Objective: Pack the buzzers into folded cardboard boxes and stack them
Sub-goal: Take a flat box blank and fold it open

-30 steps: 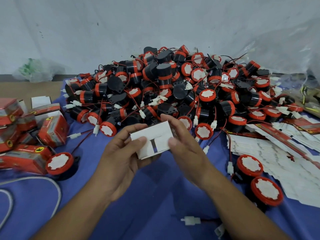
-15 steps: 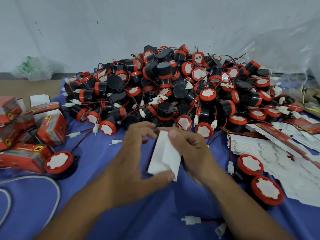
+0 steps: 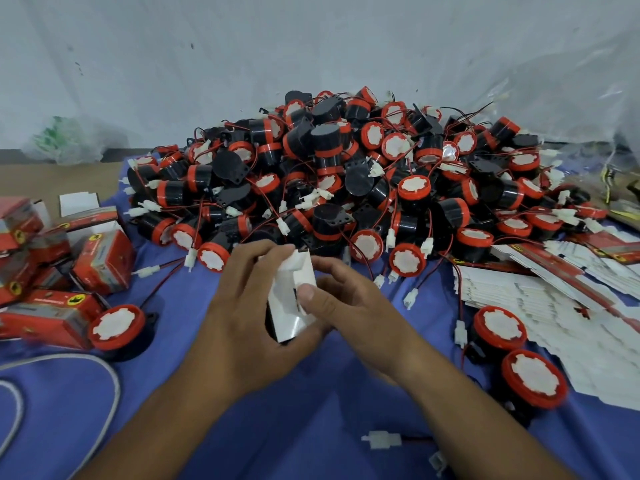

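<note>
A small cardboard box (image 3: 290, 306), its white inner side showing, stands half-formed between my hands over the blue cloth. My left hand (image 3: 242, 317) wraps it from the left, fingers curled over its top flap. My right hand (image 3: 343, 303) holds it from the right, thumb pressed on its front face. Behind them rises a big pile of black-and-red buzzers (image 3: 346, 174) with red wires and white plugs. Loose buzzers lie at the left (image 3: 116, 327) and at the right (image 3: 498, 327), (image 3: 533, 379).
Several closed red boxes (image 3: 104, 261) are heaped at the left edge. Flat unfolded box blanks (image 3: 540, 299) are stacked at the right. A white cable (image 3: 110, 382) curves at the lower left. A loose white plug (image 3: 381, 439) lies on the blue cloth (image 3: 311, 427) near me.
The flat blank held wide between both hands has been turned upright and squeezed into a box shape. Both hands have closed in on it and dropped slightly toward me.
</note>
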The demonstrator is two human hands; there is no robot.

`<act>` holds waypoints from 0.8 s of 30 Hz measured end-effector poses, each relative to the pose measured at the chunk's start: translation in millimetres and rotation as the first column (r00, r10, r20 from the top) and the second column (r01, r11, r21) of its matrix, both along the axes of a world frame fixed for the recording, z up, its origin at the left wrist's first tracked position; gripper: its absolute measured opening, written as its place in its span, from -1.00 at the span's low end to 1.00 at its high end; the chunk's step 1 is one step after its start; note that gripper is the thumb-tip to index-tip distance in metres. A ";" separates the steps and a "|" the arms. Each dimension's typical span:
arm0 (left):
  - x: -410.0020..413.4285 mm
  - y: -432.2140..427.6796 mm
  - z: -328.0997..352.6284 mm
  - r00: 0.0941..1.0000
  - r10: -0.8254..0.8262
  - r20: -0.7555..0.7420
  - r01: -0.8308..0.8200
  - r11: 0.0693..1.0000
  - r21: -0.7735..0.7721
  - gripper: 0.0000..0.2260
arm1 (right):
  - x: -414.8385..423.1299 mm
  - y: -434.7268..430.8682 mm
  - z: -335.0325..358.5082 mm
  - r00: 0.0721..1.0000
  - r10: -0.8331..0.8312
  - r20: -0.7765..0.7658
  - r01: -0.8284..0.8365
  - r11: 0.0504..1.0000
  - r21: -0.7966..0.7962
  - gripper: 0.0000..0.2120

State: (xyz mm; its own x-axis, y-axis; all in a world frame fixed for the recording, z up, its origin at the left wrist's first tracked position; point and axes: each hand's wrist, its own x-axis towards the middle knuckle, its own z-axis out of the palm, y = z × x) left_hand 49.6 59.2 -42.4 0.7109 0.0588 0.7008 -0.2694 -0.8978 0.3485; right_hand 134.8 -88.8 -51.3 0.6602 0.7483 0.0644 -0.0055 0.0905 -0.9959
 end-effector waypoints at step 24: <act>6.8 0.7 -8.9 0.997 -0.033 0.066 0.024 0.991 0.133 -0.39 | -5.9 -1.1 2.7 0.959 -0.087 0.270 0.094 0.995 -0.016 -0.61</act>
State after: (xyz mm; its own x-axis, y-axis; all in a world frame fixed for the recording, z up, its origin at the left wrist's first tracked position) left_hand 56.4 59.9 -51.3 0.6617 -0.0574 0.7476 -0.3145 -0.9264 0.2072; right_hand 128.9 -89.9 -48.6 0.6863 0.6903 0.2289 0.2700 0.0504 -0.9615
